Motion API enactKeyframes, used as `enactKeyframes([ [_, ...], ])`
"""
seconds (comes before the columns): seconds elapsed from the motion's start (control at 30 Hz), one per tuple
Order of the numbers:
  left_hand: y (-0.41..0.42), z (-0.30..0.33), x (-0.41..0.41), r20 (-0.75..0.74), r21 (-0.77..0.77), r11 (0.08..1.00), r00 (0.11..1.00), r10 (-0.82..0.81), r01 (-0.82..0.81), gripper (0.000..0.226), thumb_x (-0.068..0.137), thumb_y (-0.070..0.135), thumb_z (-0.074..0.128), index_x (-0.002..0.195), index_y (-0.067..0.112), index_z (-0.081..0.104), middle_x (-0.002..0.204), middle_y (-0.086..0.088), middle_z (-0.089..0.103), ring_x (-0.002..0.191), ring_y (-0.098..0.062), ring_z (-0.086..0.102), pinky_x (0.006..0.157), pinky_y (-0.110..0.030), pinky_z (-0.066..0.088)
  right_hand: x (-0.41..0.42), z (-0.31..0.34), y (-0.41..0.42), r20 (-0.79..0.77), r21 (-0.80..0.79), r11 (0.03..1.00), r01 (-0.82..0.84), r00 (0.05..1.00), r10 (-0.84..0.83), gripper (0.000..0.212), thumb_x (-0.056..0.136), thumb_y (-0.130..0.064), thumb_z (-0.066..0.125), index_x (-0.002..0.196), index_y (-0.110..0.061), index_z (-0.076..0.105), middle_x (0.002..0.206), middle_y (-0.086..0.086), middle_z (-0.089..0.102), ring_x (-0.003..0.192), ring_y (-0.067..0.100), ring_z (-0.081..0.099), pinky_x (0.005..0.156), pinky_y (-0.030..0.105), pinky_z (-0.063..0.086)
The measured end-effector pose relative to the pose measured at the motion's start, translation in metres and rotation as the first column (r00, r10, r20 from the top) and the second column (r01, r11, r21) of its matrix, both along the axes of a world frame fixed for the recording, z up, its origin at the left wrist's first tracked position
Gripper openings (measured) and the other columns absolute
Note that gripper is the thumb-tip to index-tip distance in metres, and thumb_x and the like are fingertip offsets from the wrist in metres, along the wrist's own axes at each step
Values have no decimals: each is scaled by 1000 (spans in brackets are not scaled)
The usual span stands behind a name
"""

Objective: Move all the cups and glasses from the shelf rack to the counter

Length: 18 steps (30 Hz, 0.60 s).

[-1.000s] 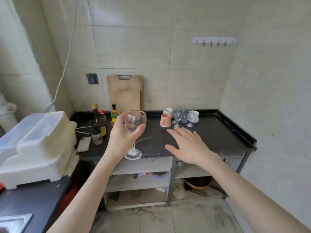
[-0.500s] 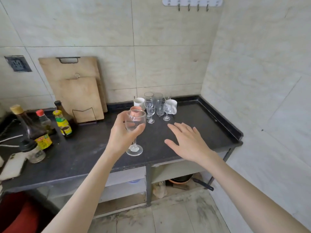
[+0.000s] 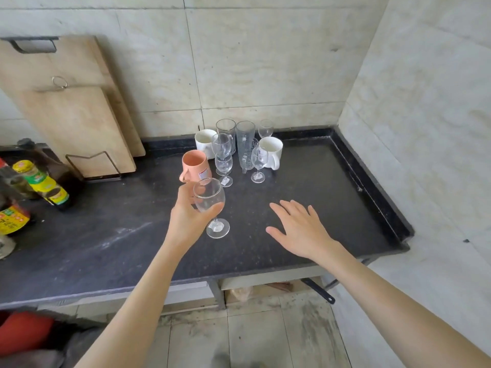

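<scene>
Fingers of the left hand point(image 3: 186, 221) are curling round a clear, empty wine glass point(image 3: 210, 205), now lower over the counter point(image 3: 318, 181). Right hand point(image 3: 300, 229) is still hovering flat, holding nothing.

We see pale marbled wall tiles point(image 3: 265, 62) meeting in a corner, and a scuffed, dirty tiled floor point(image 3: 265, 338) below.

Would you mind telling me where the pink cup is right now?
In the head view the pink cup stands on the black counter, at the left front of the cluster of glasses, just beyond the wine glass gripped by the left hand.
</scene>
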State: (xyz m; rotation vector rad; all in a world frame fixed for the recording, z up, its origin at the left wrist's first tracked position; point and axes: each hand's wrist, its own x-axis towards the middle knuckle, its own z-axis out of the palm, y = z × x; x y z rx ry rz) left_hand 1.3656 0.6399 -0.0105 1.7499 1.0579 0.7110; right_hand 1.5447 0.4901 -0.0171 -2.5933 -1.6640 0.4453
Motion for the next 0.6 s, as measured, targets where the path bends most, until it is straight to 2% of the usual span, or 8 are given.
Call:
enactKeyframes([
  [0.13,24,-26,31,-37,-50,999,999,-11,9,53,71,30,75,112,33,41,104,20,54,89,4,56,64,-13,42,31,-29,31,-42,-53,998,16,999,-18,61,94,-48,34,146,-23,15,156,6,18,144,25,10,114,53,11],
  [0.23,45,-42,57,-32,-75,997,999,-16,14,50,72,29,74,110,34,42,101,24,54,82,10,57,56,-6,42,54,-52,58,-62,-103,994,40,997,-47,61,94,-47,34,146,-23,14,156,6,16,144,25,9,114,53,11],
  [0.3,61,-53,77,-15,-75,996,999,-41,40,46,73,24,74,101,40,41,97,26,52,81,16,55,59,-2,40,70,-66,78,-77,-137,988,70,994,-81,61,94,-47,34,146,-23,12,156,6,15,144,26,9,115,53,11],
  [0.37,77,-64,95,-16,-84,995,998,-59,57,48,72,21,75,98,42,40,98,23,51,84,10,56,62,-1,40,84,-80,98,-95,-184,979,90,990,-109,62,95,-46,34,147,-23,11,157,7,13,144,27,8,115,53,12],
  [0.47,98,-86,118,-24,-120,991,997,-69,65,51,72,21,76,110,32,43,112,8,54,94,-6,57,71,-7,42,104,-103,123,-98,-230,967,110,986,-136,63,94,-46,36,147,-23,9,157,8,9,144,28,5,115,53,13],
  [0.6,114,-108,142,-30,-175,982,997,-72,66,57,71,17,76,118,24,43,123,0,52,107,-17,55,85,-27,47,117,-130,144,-109,-258,962,93,986,-124,67,93,-47,39,147,-24,6,158,8,3,145,30,2,113,54,15],
])
